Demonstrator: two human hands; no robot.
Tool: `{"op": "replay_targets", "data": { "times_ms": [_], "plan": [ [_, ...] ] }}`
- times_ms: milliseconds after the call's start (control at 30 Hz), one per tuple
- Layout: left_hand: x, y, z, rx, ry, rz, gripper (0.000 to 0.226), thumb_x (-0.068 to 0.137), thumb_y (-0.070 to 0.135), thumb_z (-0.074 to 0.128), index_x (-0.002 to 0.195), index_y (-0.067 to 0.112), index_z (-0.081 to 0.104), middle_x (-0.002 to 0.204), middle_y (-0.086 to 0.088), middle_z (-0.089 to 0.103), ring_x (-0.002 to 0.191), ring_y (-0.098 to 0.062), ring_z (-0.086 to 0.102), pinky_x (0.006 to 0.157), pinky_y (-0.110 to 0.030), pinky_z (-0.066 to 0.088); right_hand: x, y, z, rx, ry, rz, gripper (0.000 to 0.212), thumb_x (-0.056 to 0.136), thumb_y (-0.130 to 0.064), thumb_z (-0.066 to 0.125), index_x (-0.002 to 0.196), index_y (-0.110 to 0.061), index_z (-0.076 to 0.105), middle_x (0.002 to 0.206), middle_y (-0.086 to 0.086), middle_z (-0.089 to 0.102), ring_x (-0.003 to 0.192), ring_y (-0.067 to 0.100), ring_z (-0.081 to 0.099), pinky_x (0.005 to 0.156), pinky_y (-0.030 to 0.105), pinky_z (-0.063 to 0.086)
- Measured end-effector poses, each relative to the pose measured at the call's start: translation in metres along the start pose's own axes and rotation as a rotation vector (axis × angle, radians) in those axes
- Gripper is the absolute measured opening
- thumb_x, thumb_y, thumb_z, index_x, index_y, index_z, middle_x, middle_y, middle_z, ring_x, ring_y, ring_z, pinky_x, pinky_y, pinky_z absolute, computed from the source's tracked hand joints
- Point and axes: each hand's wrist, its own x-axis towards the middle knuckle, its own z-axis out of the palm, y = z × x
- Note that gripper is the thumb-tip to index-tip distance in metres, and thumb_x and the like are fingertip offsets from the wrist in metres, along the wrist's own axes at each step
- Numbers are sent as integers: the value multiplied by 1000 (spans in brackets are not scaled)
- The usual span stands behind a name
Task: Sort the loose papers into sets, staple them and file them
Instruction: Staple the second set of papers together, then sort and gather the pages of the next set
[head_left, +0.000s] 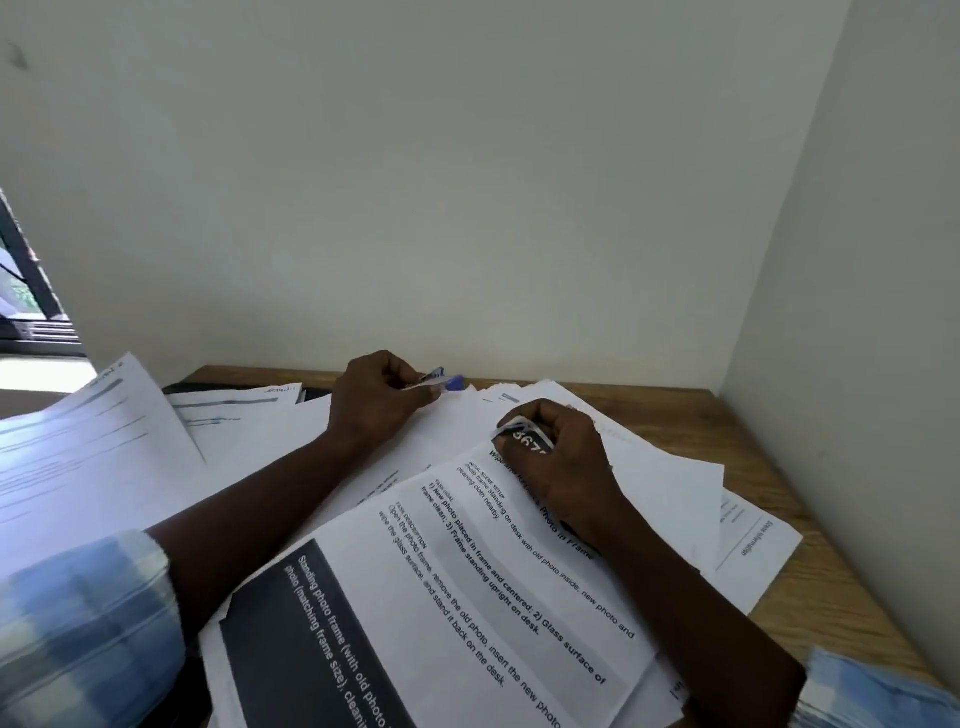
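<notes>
Tabletop (810, 561): brown wood grain, set in a pale wall corner, bare along the right.
Loose papers (260, 441): white printed sheets, overlapping, spread from left to right across the tabletop.
Printed sheet (467, 597): topmost, near centre, with black header bands and its far corner curled up.
Right hand (563, 462): forearm lies over the sheet, fingers clenched round that curled corner.
Left hand (382, 402): stretched to the far edge, fingers pinching a small blue object (447, 379) of unclear kind.

White printed papers (649, 467) fanned, overlapping; top sheet (467, 587) corner curled; blue stapler (448, 381) at far edge.
</notes>
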Motion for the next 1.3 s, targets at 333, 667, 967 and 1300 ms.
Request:
{"op": "replay_targets", "data": {
  "times_ms": [333, 667, 967, 1300],
  "plan": [
    [38, 12, 8, 654, -336, 82, 35, 84, 32, 74, 108, 39, 49, 114, 17, 73, 111, -19, 65, 102, -40, 46, 1, 8, 1, -159, 34, -35, 5, 90, -28, 72, 91, -32, 70, 91, -20, 72, 90, -1, 65, 86, 32, 53],
    [-47, 88, -39, 353, -607, 37, 28, 99, 42, 66, 117, 21, 72, 105, 8, 77, 91, -5, 72, 76, -19, 56, 1, -23, -7, -165, 105, -98, 11, 86, -31, 74, 94, -35, 67, 91, -17, 71, 89, 7, 67, 83, 42, 56],
    [-114, 93, -103, 152, -532, 152, 19, 105, 21, 61, 92, 16, 74, 89, 4, 78, 79, -8, 72, 70, -27, 59, -28, -116, 3, -329, 92, -220, 15, 88, -44, 73, 99, -35, 68, 91, -16, 72, 90, 19, 68, 78, 37, 51],
    [-134, 38, -196, -44, -223, -133, 31, 103, 38, 63, 109, 9, 71, 92, 4, 77, 81, -13, 69, 62, -20, 52, -26, -137, 69, -169, -226, -106, 22, 97, -37, 67, 82, -24, 76, 78, -8, 76, 78, 10, 70, 75, 33, 52]
  ]
}}
